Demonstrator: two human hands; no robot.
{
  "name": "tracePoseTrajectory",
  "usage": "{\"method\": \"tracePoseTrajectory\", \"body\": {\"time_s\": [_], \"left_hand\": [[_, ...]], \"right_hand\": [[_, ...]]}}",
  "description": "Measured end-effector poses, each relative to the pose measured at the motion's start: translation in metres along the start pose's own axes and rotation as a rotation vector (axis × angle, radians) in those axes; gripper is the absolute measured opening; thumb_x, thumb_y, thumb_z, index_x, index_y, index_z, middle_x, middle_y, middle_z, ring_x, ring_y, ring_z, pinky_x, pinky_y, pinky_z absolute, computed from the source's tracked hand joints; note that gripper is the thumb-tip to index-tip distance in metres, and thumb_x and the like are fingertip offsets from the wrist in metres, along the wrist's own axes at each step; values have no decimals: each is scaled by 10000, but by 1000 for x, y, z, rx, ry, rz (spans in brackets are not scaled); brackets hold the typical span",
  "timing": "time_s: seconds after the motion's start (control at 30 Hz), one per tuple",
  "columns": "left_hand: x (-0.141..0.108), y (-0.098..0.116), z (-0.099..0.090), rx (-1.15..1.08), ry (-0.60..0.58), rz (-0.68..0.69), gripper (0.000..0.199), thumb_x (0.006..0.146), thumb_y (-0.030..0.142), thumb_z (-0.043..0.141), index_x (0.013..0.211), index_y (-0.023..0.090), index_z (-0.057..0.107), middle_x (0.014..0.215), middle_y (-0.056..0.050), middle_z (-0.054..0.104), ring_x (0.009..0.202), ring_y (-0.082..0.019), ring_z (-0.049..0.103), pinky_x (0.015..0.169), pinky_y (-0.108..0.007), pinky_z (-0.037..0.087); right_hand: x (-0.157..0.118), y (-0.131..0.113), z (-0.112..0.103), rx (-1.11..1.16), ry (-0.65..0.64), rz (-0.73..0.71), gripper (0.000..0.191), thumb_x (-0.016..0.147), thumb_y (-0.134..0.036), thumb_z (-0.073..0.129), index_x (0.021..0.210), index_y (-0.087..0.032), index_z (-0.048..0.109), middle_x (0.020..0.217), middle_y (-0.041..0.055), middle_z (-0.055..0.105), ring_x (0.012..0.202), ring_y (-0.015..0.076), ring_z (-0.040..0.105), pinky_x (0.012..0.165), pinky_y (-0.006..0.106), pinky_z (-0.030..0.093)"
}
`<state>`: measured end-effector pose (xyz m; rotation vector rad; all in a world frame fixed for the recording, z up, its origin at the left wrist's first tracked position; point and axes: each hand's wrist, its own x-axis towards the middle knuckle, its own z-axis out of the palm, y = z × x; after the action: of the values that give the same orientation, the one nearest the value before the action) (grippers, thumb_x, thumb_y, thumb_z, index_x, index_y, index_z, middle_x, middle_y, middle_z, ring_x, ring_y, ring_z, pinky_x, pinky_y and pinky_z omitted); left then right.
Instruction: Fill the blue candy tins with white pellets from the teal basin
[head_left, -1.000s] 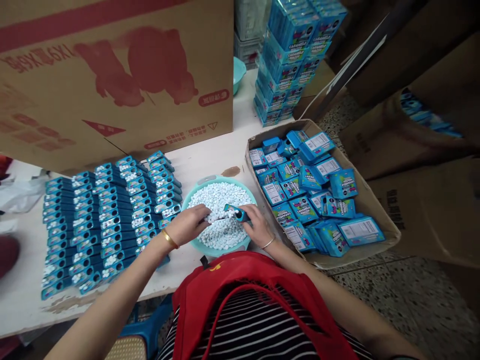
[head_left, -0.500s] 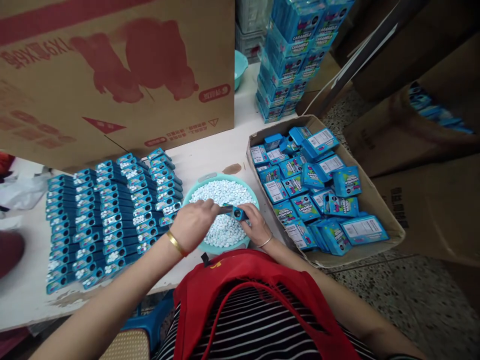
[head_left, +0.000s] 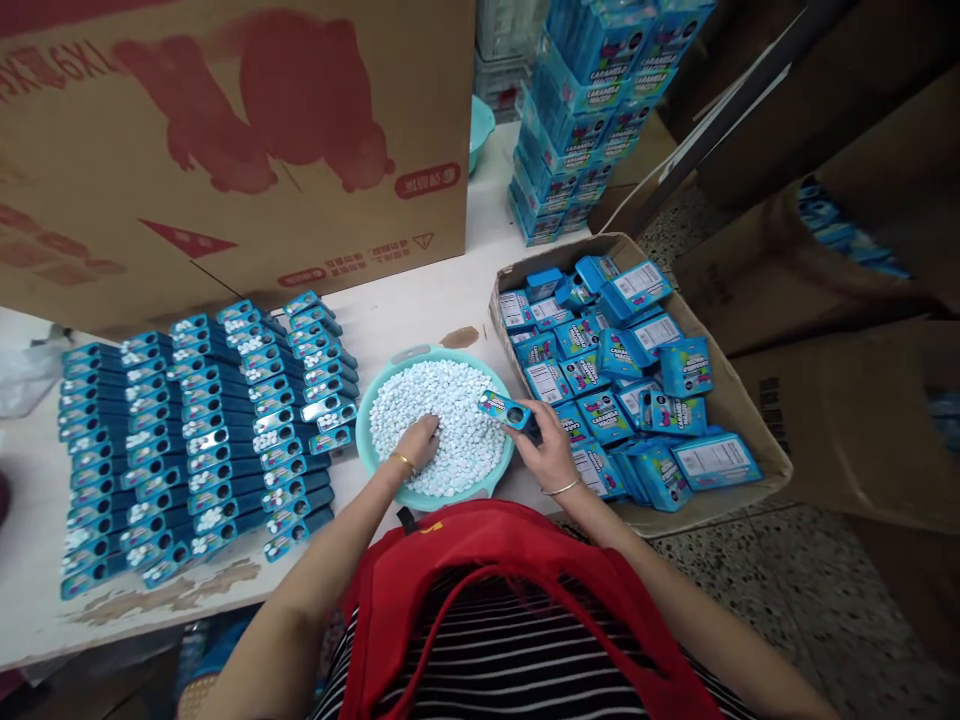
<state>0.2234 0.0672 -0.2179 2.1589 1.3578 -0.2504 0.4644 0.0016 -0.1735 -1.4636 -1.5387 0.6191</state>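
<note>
My left hand (head_left: 418, 443) is down in the turquoise bowl (head_left: 364, 432), its fingers curled and pressed together among the small white candies (head_left: 457, 465). The fingertips are partly buried. My right hand (head_left: 551, 450) is closed around a small blue candy box (head_left: 504, 410), held over the bowl's right rim. The printed narrow end of that box faces up and has a dark round hole. On the left of the table stand rows of similar blue boxes (head_left: 210, 440), holes up, many with white candies on their tops.
A shallow cardboard tray (head_left: 772, 470) of loose blue boxes stands right of the bowl. Behind it rises a wrapped stack of blue packs (head_left: 577, 130). A large carton (head_left: 315, 215) fills the back left. Another turquoise bowl (head_left: 481, 130) is partly hidden behind the carton.
My left hand has left the box and moved down into the candies. My right hand has carried the box rightward, turning its printed end up. The view has shifted slightly.
</note>
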Motion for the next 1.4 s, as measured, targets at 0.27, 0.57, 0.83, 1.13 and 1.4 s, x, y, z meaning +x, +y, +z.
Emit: {"method": "tracePoseTrajectory", "body": {"time_s": [0.27, 0.57, 0.83, 1.13, 1.4], "left_hand": [[-44, -8, -46, -201, 75, 130, 216, 848, 266, 503, 1040, 168, 522, 944, -47, 592, 792, -150, 549, 758, -289, 462], [-74, 52, -140, 80, 12, 266, 155, 881, 262, 484, 991, 172, 546, 950, -67, 590, 840, -172, 565, 764, -308, 458], [-84, 129, -166, 609, -56, 94, 253, 910, 87, 345, 1072, 126, 535, 927, -101, 593, 771, -186, 618, 598, -270, 440], [-78, 47, -149, 447, -2, -58, 187, 897, 196, 423, 1025, 152, 552, 1003, -103, 593, 831, -206, 608, 674, -303, 468], [-16, -13, -17, 111, -46, -78, 241, 825, 113, 446, 1026, 170, 566, 1094, -103, 603, 1006, -221, 576, 878, -332, 452]], "right_hand": [[-3, 2, 3, -4, 0, 23, 312, 853, -294, 573, 1153, -220, 532, 1067, 96, 593, 1006, 254, 572, 879, 419, 485], [4, -11, 28, -12, -124, -164, 511, 751, -61, 455, 1230, -232, 499, 1120, 97, 563, 1087, 259, 541, 957, 458, 474], [5, -20, 38, 6, -149, -228, 501, 750, -40, 445, 1216, -218, 496, 1092, 105, 567, 1066, 258, 534, 957, 467, 474], [3, -7, 27, 47, -75, -113, 412, 800, -109, 483, 1194, -227, 510, 1115, 102, 575, 1075, 252, 554, 945, 433, 478], [3, 4, -1, 2, -10, -22, 305, 864, -256, 534, 1168, -233, 530, 1086, 90, 592, 1037, 250, 570, 901, 423, 483]]}}
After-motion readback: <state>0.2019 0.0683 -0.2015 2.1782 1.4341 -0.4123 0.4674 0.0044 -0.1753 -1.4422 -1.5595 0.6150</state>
